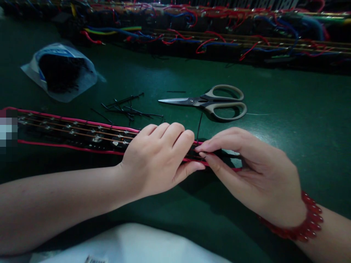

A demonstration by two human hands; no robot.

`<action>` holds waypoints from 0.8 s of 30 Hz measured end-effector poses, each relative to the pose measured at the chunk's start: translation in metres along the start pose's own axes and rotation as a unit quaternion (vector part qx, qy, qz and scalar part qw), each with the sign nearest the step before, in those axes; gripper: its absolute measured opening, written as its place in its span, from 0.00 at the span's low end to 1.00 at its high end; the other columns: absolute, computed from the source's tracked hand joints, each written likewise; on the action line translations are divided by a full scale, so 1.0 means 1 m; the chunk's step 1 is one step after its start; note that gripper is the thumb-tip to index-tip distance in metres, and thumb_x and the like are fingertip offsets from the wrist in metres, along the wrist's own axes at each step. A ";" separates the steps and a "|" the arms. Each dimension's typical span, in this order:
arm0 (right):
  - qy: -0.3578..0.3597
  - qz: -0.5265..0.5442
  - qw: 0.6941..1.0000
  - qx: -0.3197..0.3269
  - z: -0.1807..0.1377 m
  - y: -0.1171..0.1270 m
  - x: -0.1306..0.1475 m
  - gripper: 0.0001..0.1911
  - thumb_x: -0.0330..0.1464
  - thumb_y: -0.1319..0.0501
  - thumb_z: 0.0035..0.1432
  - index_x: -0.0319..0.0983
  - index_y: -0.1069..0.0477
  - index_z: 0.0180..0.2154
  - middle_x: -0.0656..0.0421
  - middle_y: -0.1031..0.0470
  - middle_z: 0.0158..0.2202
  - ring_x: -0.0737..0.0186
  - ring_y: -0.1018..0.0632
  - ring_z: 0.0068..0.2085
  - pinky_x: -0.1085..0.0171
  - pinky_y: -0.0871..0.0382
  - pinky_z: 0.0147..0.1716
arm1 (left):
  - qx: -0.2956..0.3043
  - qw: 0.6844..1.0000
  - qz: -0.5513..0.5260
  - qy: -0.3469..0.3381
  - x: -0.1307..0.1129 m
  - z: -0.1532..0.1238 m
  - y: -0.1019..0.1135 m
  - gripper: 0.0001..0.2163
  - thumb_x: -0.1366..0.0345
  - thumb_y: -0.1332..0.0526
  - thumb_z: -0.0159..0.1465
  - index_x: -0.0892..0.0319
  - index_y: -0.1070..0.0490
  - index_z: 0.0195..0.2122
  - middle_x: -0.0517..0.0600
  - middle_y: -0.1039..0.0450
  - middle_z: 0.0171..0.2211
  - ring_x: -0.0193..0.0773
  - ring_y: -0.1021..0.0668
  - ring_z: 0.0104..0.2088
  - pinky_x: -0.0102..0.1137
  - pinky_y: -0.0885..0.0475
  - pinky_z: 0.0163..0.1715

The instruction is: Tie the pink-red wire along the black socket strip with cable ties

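A long black strip (82,129) with copper-coloured bars, solder joints and red wires along both edges lies across the table. My left hand (160,155) is closed over it from above, the thumb along its near side. At the strip's right part, my right hand (255,171) has thumb and forefinger pinched together on a thin black cable tie (200,126). One length of that tie sticks up beyond the strip; the rest is hidden by the fingers and the strip. A red bead bracelet (312,217) circles my right wrist.
Scissors (197,101) with beige-grey handles lie beyond my hands, blades pointing left. Several loose cable ties (127,109) are scattered to their left. An open plastic bag (82,86) holds many more. Wired strips (219,40) with red and blue wires line the table's far side.
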State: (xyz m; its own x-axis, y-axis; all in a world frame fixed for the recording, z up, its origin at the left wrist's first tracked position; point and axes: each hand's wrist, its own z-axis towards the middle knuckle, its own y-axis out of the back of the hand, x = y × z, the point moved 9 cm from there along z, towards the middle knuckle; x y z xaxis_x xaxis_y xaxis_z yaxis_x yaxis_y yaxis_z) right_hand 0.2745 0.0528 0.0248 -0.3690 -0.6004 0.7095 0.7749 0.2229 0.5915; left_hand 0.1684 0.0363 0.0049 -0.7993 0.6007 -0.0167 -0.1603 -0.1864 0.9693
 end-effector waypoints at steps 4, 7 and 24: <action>0.010 0.010 1.000 0.003 0.000 -0.001 0.001 0.08 0.22 0.37 0.58 0.37 0.26 0.40 0.57 0.21 0.35 0.66 0.22 0.36 0.66 0.26 0.35 | 0.003 1.000 -0.001 -0.001 -0.001 0.000 0.000 0.17 0.51 0.48 0.69 0.60 0.34 0.46 0.55 0.26 0.43 0.45 0.25 0.37 0.37 0.34 0.31; 0.014 0.011 1.000 0.003 0.000 0.000 0.002 0.08 0.22 0.37 0.58 0.37 0.26 0.39 0.57 0.21 0.35 0.65 0.22 0.36 0.65 0.25 0.35 | 0.003 1.000 -0.003 0.001 0.000 0.000 0.000 0.17 0.51 0.48 0.69 0.61 0.34 0.46 0.55 0.26 0.43 0.45 0.25 0.37 0.38 0.33 0.31; 0.011 0.010 1.000 0.001 0.003 0.001 0.003 0.11 0.23 0.36 0.57 0.43 0.26 0.40 0.59 0.20 0.35 0.61 0.21 0.36 0.61 0.24 0.34 | 0.009 1.000 -0.005 0.007 0.001 0.001 -0.001 0.17 0.52 0.47 0.69 0.61 0.35 0.47 0.56 0.26 0.43 0.45 0.25 0.37 0.37 0.34 0.32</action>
State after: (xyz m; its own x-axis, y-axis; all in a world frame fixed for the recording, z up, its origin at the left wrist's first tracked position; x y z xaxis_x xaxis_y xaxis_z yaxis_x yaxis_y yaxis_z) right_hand 0.2726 0.0537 0.0287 -0.3413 -0.6127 0.7128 0.7814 0.2366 0.5775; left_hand 0.1681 0.0376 0.0044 -0.8064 0.5907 -0.0298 -0.1579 -0.1664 0.9733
